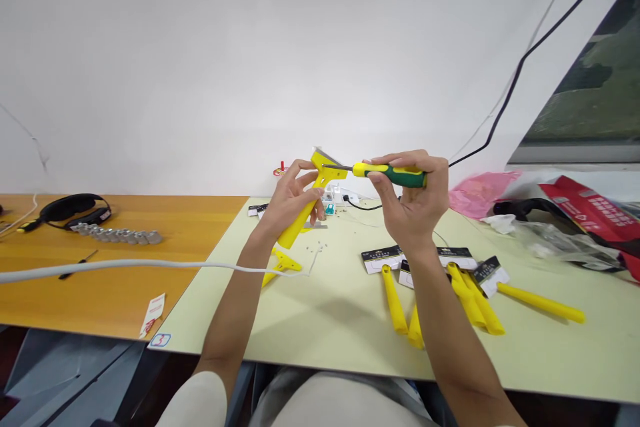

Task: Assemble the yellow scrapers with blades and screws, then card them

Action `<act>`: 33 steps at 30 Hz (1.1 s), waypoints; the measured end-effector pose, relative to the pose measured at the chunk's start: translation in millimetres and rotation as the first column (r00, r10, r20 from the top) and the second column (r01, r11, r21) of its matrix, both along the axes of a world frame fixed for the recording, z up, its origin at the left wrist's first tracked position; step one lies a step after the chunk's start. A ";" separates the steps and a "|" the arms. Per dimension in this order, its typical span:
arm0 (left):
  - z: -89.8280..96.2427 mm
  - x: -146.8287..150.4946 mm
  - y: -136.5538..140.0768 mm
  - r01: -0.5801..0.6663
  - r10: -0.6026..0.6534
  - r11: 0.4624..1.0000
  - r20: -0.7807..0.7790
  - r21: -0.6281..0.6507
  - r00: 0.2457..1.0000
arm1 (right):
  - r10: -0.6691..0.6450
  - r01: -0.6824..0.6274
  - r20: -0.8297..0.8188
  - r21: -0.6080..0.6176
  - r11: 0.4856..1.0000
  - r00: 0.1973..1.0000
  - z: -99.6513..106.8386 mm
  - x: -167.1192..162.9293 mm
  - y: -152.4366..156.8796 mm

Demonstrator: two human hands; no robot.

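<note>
My left hand is closed round the handle of a yellow scraper, raised above the table with its wide head up. In my right hand is a green and yellow screwdriver, held almost level. Its shaft points left and the tip meets the scraper's head, near a screw spot. Beneath my left hand a second yellow scraper head lies on the pale table. Small screws are scattered beside it, and a flat metal blade rests just behind.
Several yellow handles with black and white cards lie at the right. Red packaging and clear plastic bags pile at the far right. A white cable crosses in front on the left; headphones sit on the orange table.
</note>
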State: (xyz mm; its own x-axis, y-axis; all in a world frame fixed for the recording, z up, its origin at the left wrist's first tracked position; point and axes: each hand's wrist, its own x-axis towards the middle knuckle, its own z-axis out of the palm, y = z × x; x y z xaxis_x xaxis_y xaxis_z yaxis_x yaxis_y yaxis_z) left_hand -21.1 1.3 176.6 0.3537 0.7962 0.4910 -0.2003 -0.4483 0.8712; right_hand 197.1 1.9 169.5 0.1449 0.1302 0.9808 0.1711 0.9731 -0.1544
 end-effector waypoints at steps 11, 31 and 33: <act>-1.3 -2.2 9.6 -0.066 0.065 0.998 0.022 0.008 0.998 | 0.072 -0.071 0.008 -0.080 0.994 0.997 -6.0 -11.1 5.2; -28.0 3.4 37.9 -0.180 0.189 0.981 -0.135 0.073 0.973 | -0.109 -0.042 -0.276 -0.488 0.872 0.955 -14.8 -6.5 28.5; -29.7 5.4 39.3 -0.191 0.200 0.978 -0.132 0.079 0.971 | -0.126 -0.027 -0.268 -0.503 0.864 0.955 -15.7 -5.3 29.7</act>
